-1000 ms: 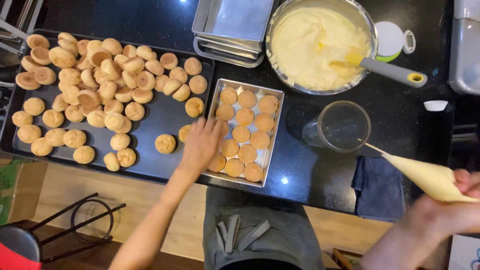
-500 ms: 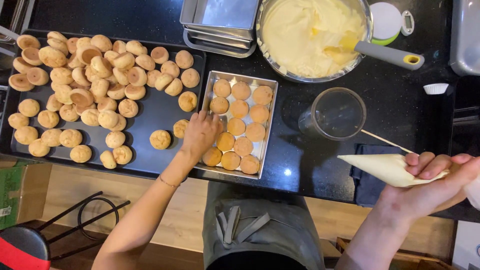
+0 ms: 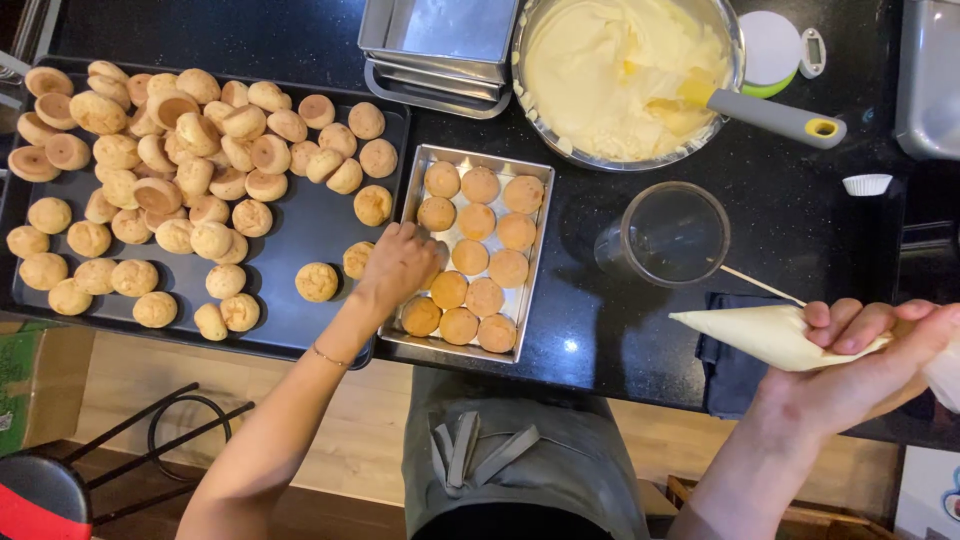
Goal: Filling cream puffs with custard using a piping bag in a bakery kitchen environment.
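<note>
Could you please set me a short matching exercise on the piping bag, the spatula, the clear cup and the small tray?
Things:
1. piping bag
2. spatula
3. clear cup
4. small tray

States:
A. empty, standing on the dark counter
B. held in the right hand
C. resting in the bowl of cream
D. touched by the left hand

Pairs: 1-B, 2-C, 3-A, 4-D

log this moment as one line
left hand: on puffs at small tray edge | right hand: holds piping bag | cream bowl, glass behind
</note>
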